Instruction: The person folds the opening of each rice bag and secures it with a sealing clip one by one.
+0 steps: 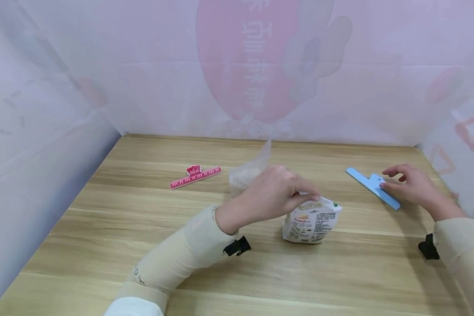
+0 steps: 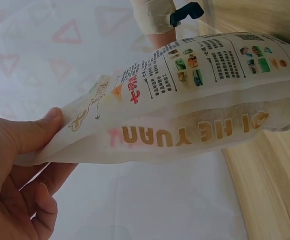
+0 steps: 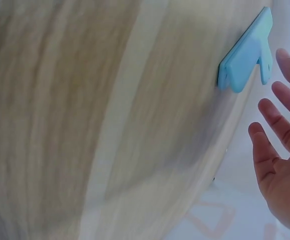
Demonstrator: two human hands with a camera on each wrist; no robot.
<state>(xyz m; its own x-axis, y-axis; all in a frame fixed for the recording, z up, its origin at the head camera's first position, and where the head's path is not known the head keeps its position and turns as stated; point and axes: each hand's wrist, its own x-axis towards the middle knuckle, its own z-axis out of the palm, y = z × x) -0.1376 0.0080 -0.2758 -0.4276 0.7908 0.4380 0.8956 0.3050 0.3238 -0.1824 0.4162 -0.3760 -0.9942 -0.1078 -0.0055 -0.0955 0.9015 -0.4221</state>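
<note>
A white printed paper food bag (image 1: pixel 312 224) stands on the table, its top edge folded flat. My left hand (image 1: pixel 270 193) pinches that top edge between thumb and fingers. In the left wrist view the bag (image 2: pixel 184 90) spreads out from the pinch, with gold letters and small pictures on it. To the right lies a blue clip (image 1: pixel 373 186), long and flat with a raised handle. My right hand (image 1: pixel 412 188) hovers at the clip's handle with its fingers spread. The right wrist view shows the fingers (image 3: pixel 279 125) loosely extended beside the blue clip (image 3: pixel 247 55), nothing held.
A red clip (image 1: pixel 195 177) with a piano-key pattern lies at the back left. Behind my left hand stands a translucent bag (image 1: pixel 246 173) with pale contents. Printed cloth walls (image 1: pixel 162 96) enclose the wooden table (image 1: pixel 114 245) at the back and sides.
</note>
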